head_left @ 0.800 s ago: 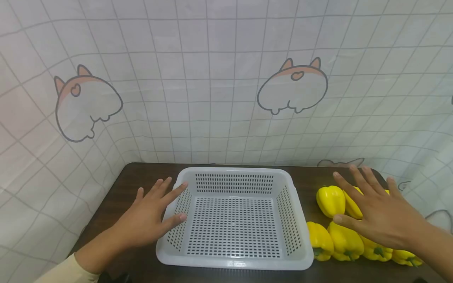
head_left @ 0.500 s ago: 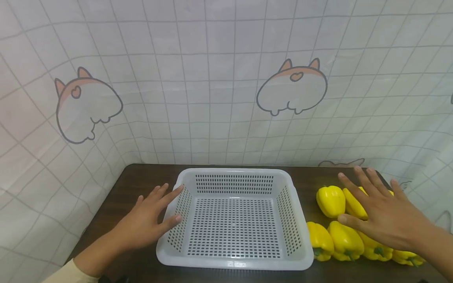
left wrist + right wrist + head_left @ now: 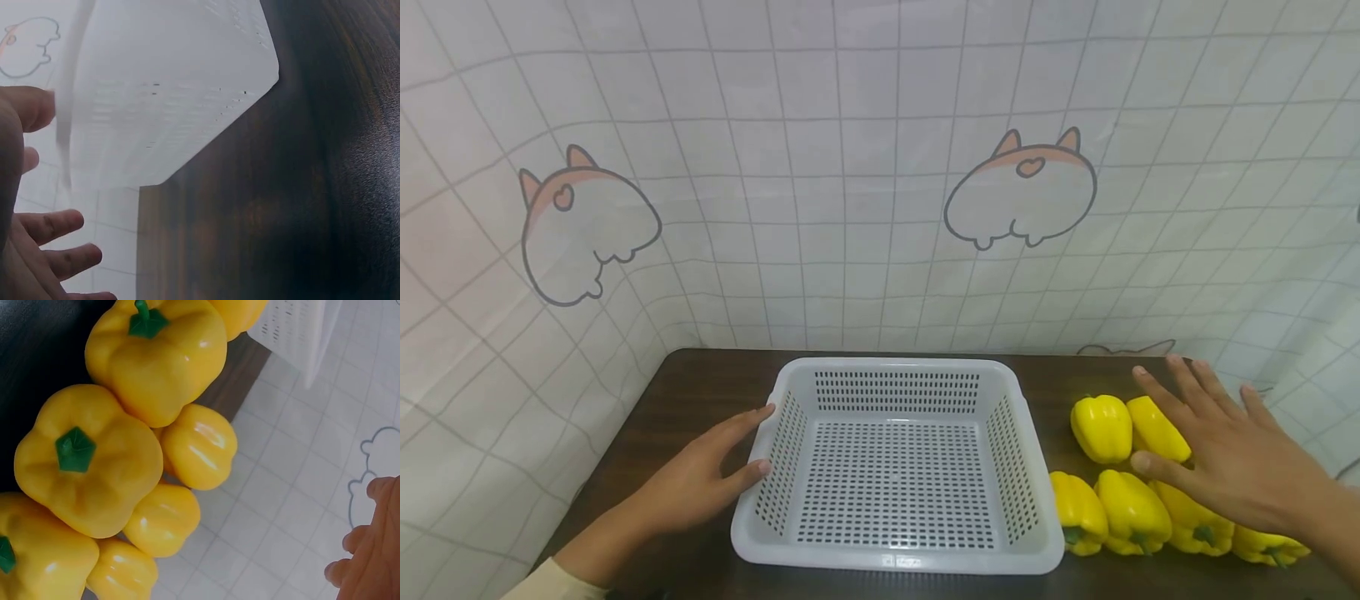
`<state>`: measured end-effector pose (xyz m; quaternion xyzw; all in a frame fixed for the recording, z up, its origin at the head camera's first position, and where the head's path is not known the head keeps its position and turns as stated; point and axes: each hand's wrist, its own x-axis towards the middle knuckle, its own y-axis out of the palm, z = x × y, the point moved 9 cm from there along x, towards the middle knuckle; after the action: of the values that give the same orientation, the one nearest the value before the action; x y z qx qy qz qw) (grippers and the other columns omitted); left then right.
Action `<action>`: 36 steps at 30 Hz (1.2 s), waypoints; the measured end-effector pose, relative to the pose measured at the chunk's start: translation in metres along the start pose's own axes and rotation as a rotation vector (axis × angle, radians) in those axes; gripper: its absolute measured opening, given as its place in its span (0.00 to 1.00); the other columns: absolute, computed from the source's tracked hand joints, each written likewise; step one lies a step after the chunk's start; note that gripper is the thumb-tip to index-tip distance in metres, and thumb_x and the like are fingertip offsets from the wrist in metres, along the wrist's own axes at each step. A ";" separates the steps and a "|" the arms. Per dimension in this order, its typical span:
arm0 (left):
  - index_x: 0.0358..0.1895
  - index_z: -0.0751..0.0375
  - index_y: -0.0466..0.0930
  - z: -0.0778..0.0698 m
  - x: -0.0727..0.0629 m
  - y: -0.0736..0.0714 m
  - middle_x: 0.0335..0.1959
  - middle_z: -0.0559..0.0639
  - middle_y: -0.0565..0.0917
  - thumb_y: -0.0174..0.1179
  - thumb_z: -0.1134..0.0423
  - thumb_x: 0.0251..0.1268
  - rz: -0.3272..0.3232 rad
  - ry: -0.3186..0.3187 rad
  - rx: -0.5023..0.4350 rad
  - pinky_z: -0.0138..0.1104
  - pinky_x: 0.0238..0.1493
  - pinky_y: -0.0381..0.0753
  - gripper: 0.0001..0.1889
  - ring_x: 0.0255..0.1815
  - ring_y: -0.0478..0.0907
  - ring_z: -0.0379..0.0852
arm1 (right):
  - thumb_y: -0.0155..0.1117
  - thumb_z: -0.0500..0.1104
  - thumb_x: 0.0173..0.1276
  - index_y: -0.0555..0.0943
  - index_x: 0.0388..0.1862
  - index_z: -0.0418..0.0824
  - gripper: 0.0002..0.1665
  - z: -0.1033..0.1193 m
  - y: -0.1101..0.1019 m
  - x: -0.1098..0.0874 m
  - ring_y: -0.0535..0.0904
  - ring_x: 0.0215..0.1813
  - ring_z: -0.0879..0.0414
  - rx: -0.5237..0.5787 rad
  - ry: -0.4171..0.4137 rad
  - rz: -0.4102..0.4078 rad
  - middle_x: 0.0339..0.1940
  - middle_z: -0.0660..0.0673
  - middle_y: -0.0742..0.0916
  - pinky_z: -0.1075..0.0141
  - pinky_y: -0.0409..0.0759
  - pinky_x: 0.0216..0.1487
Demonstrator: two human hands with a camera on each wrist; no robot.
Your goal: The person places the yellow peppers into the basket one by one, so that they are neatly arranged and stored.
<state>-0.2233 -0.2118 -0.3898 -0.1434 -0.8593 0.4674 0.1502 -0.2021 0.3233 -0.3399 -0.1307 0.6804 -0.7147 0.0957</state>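
A white perforated plastic basket (image 3: pixel 895 560) stands on the dark table with nothing in it. My left hand (image 3: pixel 688 479) is beside its left rim, thumb and fingertips right at the edge. In the left wrist view the basket's outer wall (image 3: pixel 156 100) rises near the spread fingers (image 3: pixel 75 259). Several yellow bell peppers (image 3: pixel 1131 510) with green stems lie in two rows right of the basket. My right hand (image 3: pixel 1240 458) hovers over them, fingers spread, holding nothing, and hides part of the back row. The right wrist view shows the peppers (image 3: pixel 87 459) close together, apart from the fingers (image 3: pixel 356 540).
Dark wood-grain tabletop (image 3: pixel 647 417) lies under everything. A white grid-patterned curtain (image 3: pixel 880 167) with cartoon corgi drawings hangs behind the table and along both sides. The front-row pepper (image 3: pixel 1077 510) nearest the basket sits right beside its right wall.
My left hand has moved slightly down and left, its fingers drawing together at the basket's rim. My right hand has drifted to the right over the peppers. Basket and peppers stay in place.
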 end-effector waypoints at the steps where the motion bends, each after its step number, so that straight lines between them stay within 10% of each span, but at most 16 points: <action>1: 0.81 0.45 0.60 0.001 0.000 0.001 0.76 0.60 0.68 0.59 0.41 0.73 0.003 -0.003 -0.012 0.68 0.64 0.69 0.37 0.73 0.66 0.66 | 0.56 0.65 0.76 0.36 0.86 0.47 0.57 -0.001 0.000 0.000 0.24 0.80 0.33 0.002 0.002 0.000 0.83 0.36 0.34 0.31 0.14 0.67; 23: 0.78 0.45 0.62 0.027 -0.001 0.023 0.72 0.64 0.71 0.63 0.47 0.73 0.053 -0.121 -0.293 0.59 0.57 0.81 0.35 0.67 0.72 0.68 | 0.60 0.63 0.74 0.37 0.86 0.46 0.58 -0.020 0.005 -0.009 0.33 0.81 0.29 0.012 0.009 -0.065 0.83 0.30 0.42 0.34 0.19 0.72; 36: 0.81 0.44 0.54 0.036 -0.003 0.043 0.72 0.73 0.66 0.63 0.52 0.74 0.127 -0.192 -0.505 0.54 0.50 0.86 0.38 0.66 0.73 0.71 | 0.65 0.59 0.73 0.49 0.85 0.43 0.54 -0.049 0.008 -0.008 0.55 0.72 0.17 0.225 0.061 -0.038 0.83 0.30 0.54 0.18 0.57 0.56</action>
<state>-0.2306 -0.2179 -0.4448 -0.1848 -0.9482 0.2585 -0.0018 -0.2110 0.3720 -0.3506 -0.1103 0.5960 -0.7918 0.0756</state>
